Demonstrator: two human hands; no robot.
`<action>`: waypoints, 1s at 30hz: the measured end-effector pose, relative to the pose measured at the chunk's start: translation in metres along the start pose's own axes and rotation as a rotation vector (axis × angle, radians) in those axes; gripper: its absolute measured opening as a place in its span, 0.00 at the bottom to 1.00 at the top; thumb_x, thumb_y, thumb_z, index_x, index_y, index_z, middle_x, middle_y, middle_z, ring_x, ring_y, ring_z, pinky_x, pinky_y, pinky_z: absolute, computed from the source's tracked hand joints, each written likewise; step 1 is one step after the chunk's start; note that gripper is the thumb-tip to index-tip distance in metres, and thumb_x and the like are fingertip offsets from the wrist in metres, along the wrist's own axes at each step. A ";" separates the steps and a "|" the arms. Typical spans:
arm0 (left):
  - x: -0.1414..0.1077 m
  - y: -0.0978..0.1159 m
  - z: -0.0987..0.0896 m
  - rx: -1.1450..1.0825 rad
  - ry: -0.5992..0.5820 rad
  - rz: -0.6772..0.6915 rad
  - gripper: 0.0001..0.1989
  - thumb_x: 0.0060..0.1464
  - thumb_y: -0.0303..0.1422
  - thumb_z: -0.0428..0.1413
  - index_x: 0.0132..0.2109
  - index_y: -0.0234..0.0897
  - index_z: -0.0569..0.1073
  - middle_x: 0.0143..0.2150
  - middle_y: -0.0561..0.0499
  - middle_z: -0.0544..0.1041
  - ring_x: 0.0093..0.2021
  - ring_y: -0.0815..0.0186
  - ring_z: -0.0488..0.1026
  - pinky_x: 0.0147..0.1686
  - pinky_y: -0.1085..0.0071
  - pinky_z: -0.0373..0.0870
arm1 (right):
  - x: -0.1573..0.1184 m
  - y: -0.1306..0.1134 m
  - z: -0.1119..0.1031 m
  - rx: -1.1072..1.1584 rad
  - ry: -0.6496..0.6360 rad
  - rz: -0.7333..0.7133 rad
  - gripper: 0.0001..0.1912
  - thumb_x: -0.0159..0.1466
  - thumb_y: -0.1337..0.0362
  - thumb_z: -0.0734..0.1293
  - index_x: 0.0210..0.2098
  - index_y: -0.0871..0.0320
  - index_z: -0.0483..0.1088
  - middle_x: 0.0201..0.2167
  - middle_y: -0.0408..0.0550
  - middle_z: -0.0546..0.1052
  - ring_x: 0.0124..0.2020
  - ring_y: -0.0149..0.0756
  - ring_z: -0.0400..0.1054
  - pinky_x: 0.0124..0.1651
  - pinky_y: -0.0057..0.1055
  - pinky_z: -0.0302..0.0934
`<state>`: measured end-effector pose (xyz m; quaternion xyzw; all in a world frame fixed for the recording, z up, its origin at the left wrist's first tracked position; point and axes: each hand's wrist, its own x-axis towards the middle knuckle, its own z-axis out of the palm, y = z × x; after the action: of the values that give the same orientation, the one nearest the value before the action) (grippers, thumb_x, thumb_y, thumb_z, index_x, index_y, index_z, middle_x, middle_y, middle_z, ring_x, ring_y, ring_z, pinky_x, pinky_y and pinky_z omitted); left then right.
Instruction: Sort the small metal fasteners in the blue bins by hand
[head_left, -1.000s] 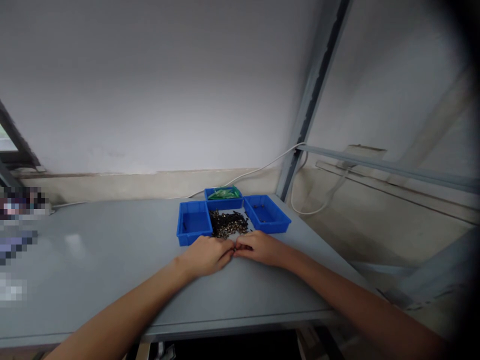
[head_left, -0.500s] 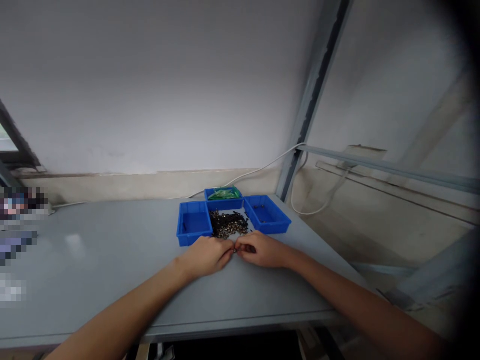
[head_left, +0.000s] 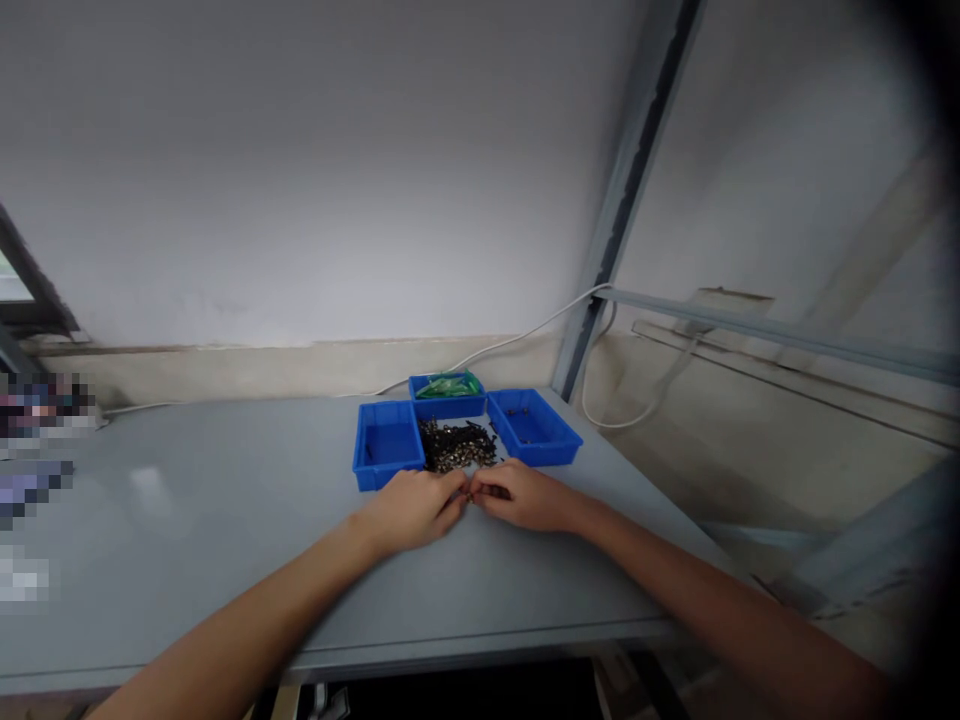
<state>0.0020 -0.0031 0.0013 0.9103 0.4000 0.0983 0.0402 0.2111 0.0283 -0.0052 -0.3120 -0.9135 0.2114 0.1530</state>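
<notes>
Just in front of the loose heap of small dark metal parts (head_left: 459, 446), left hand (head_left: 412, 507) and right hand (head_left: 522, 496) meet fingertip to fingertip, pinching something too small to tell; both equally near.

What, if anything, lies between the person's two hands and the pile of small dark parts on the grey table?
Nothing visible. The left hand and right hand meet fingertip to fingertip at the near edge of the pile of small parts, between the blue trays.
</notes>
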 end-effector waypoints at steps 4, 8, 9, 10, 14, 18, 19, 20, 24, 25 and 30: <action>-0.001 0.001 -0.001 0.009 -0.020 0.019 0.10 0.65 0.33 0.46 0.47 0.37 0.70 0.37 0.48 0.79 0.37 0.58 0.78 0.36 0.67 0.73 | 0.000 -0.002 -0.001 0.004 0.003 0.010 0.07 0.60 0.71 0.61 0.28 0.60 0.70 0.24 0.44 0.75 0.26 0.31 0.66 0.32 0.27 0.57; 0.000 -0.001 -0.001 0.010 -0.025 0.019 0.09 0.63 0.33 0.50 0.48 0.37 0.70 0.37 0.48 0.79 0.37 0.58 0.78 0.36 0.67 0.73 | 0.000 -0.001 0.000 0.033 -0.002 0.005 0.07 0.59 0.72 0.61 0.28 0.60 0.70 0.24 0.43 0.74 0.26 0.31 0.66 0.32 0.27 0.57; 0.000 -0.001 -0.001 0.008 -0.023 0.023 0.09 0.63 0.34 0.51 0.48 0.37 0.71 0.37 0.49 0.79 0.38 0.58 0.78 0.36 0.67 0.73 | 0.000 0.000 0.000 0.040 -0.001 0.007 0.07 0.59 0.72 0.61 0.28 0.60 0.69 0.24 0.43 0.74 0.26 0.31 0.66 0.32 0.27 0.56; 0.000 -0.001 0.000 0.009 -0.022 0.029 0.09 0.63 0.34 0.51 0.48 0.38 0.71 0.37 0.49 0.79 0.38 0.58 0.78 0.36 0.68 0.73 | 0.001 0.000 0.001 0.046 0.000 0.008 0.07 0.59 0.72 0.61 0.28 0.60 0.69 0.23 0.43 0.74 0.25 0.30 0.66 0.31 0.27 0.56; 0.002 0.001 0.000 0.039 -0.046 0.046 0.07 0.63 0.33 0.51 0.43 0.38 0.73 0.37 0.49 0.80 0.38 0.59 0.78 0.37 0.69 0.73 | 0.002 0.000 0.005 0.063 0.010 -0.006 0.07 0.58 0.73 0.61 0.26 0.60 0.68 0.22 0.42 0.72 0.24 0.30 0.64 0.29 0.26 0.54; 0.002 0.000 0.003 0.064 -0.051 0.068 0.07 0.64 0.32 0.49 0.43 0.38 0.72 0.38 0.50 0.79 0.38 0.60 0.79 0.37 0.69 0.73 | 0.002 0.000 0.007 0.031 0.024 -0.011 0.06 0.58 0.72 0.62 0.26 0.60 0.69 0.22 0.43 0.74 0.25 0.30 0.65 0.29 0.26 0.55; 0.002 0.000 0.003 0.066 -0.045 0.063 0.07 0.64 0.32 0.49 0.44 0.38 0.72 0.38 0.50 0.79 0.38 0.59 0.79 0.37 0.68 0.73 | 0.002 0.000 0.007 0.029 0.023 -0.014 0.06 0.58 0.72 0.62 0.26 0.60 0.69 0.23 0.43 0.74 0.25 0.30 0.66 0.30 0.26 0.55; 0.002 -0.001 0.004 0.068 -0.041 0.052 0.07 0.64 0.33 0.50 0.45 0.38 0.71 0.38 0.50 0.79 0.38 0.59 0.79 0.37 0.68 0.73 | 0.002 0.000 0.007 0.029 0.023 -0.020 0.06 0.58 0.72 0.62 0.27 0.60 0.70 0.23 0.43 0.75 0.25 0.30 0.66 0.30 0.26 0.56; 0.001 -0.001 0.003 0.080 -0.048 0.004 0.08 0.63 0.34 0.51 0.46 0.37 0.71 0.39 0.48 0.80 0.39 0.57 0.79 0.37 0.67 0.74 | -0.001 0.000 0.005 -0.059 0.084 -0.108 0.07 0.59 0.71 0.61 0.28 0.59 0.70 0.24 0.44 0.76 0.26 0.31 0.68 0.31 0.26 0.58; 0.000 -0.001 0.003 0.087 -0.051 -0.005 0.08 0.63 0.34 0.50 0.46 0.37 0.71 0.39 0.47 0.80 0.39 0.57 0.79 0.37 0.66 0.74 | -0.003 0.000 0.005 -0.106 0.139 -0.157 0.08 0.60 0.71 0.61 0.28 0.58 0.70 0.23 0.44 0.75 0.25 0.31 0.67 0.30 0.26 0.57; 0.000 0.003 0.000 0.118 -0.077 0.001 0.09 0.65 0.35 0.48 0.45 0.36 0.71 0.38 0.46 0.80 0.38 0.55 0.79 0.36 0.64 0.75 | -0.015 -0.002 0.000 -0.247 0.639 -0.477 0.04 0.59 0.65 0.62 0.29 0.55 0.67 0.17 0.38 0.68 0.19 0.29 0.62 0.27 0.27 0.56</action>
<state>0.0041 -0.0046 0.0014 0.9143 0.4031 0.0396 0.0015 0.2216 0.0177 -0.0061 -0.1574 -0.8852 -0.0486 0.4350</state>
